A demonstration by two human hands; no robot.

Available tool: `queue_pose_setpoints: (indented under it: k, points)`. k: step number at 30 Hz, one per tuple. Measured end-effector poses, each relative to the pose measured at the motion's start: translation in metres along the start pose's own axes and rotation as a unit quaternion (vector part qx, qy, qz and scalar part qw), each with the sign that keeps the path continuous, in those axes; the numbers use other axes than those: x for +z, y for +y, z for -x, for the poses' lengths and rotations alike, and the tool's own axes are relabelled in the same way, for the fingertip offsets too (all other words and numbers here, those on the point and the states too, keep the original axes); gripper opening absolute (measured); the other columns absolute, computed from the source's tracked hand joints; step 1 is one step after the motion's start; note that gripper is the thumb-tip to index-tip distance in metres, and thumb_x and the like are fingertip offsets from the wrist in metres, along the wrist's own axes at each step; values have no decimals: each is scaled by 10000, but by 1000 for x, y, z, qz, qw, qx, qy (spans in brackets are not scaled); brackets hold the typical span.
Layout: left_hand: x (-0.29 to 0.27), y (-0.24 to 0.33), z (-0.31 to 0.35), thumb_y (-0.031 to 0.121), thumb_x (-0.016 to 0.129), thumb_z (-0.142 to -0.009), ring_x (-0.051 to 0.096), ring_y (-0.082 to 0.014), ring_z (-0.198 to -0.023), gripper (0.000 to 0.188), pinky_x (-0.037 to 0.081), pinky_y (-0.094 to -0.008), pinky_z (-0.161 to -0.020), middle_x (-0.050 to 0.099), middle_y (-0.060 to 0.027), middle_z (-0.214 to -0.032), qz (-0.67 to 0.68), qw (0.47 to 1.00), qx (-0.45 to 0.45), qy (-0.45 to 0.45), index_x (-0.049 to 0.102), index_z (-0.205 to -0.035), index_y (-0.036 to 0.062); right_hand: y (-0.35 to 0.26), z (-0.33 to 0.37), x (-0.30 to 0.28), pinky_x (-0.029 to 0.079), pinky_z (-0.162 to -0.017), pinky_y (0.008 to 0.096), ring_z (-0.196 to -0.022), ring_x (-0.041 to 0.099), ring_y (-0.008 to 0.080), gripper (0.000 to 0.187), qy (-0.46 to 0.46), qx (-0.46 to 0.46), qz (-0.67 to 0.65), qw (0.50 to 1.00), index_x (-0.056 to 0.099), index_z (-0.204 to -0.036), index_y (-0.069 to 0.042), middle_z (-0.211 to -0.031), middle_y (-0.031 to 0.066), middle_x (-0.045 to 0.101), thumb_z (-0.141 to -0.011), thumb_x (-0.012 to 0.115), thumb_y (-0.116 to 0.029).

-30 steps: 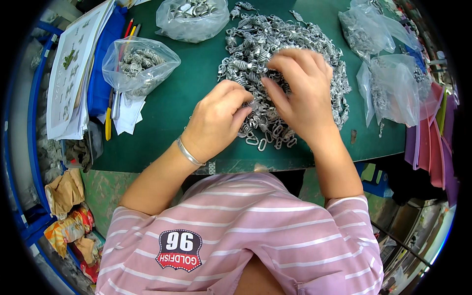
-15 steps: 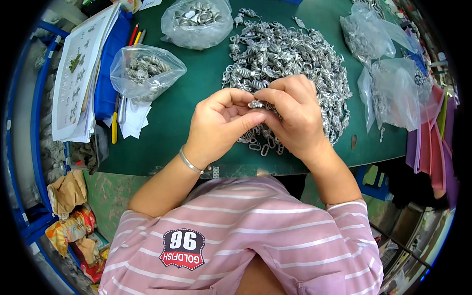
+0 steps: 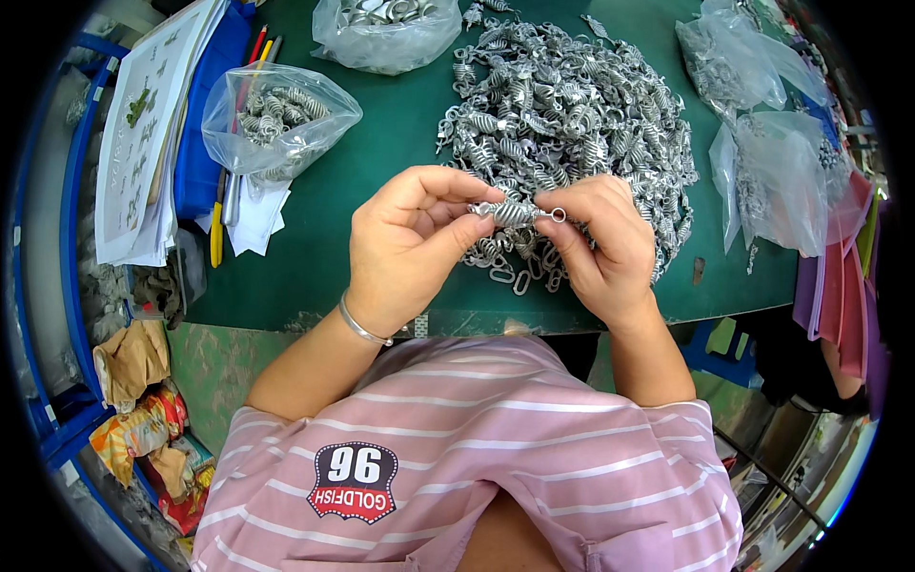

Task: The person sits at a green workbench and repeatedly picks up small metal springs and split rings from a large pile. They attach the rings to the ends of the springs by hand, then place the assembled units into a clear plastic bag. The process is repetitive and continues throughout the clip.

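Between my two hands is a silver metal piece [image 3: 515, 214] with a ribbed, coil-like body and a small round ring at its right end. My left hand [image 3: 398, 250] pinches the left end between thumb and forefinger. Beside the ring, my right hand [image 3: 612, 250] grips the other end with thumb and fingertips. Just behind my hands lies a large heap of similar silver metal pieces [image 3: 581, 105], several with loops or links. A few oval links [image 3: 520, 282] lie loose at its near edge.
Left on the green table [image 3: 372, 133] stands an open clear bag [image 3: 324, 124] of coiled pieces. Another bag [image 3: 391, 59] of metal parts is at the back. Plastic bags [image 3: 777, 181] lie to the right. Papers [image 3: 152, 133], a blue tray [image 3: 202, 143] and a yellow pen [image 3: 216, 236] sit far left.
My hands have moved apart, and the right hand has shifted right and slightly down. The metal piece, mostly covered before, now shows its body and end ring. The view has shifted slightly.
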State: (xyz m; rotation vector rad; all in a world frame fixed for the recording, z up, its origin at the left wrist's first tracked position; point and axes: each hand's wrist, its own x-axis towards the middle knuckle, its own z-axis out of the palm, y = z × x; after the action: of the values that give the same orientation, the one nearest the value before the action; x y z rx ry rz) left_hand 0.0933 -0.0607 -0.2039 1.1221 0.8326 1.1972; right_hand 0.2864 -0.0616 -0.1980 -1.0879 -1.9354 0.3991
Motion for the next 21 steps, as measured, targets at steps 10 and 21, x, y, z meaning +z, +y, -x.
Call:
queue_pose_setpoints:
  k: [10, 21]
  points:
    - [1, -3, 0, -97, 616, -796, 654, -199, -827, 240, 551, -266, -715, 632, -156, -916, -32, 999, -26, 16, 538, -1021, -74, 1, -1, 4, 401, -651, 306, -634, 560, 201, 160, 35, -18, -33, 999, 657, -816, -40, -718, 55, 630, -680, 737, -63]
    - [1, 4, -1, 25, 606, -854, 659, -188, -691, 135, 549, -263, -597, 643, -145, -817, 15, 996, -84, 3, 561, -951, -56, 3, 2, 4, 403, -646, 308, -623, 564, 194, 154, 38, -18, -15, 999, 661, -798, -40, -707, 51, 633, -668, 743, -48]
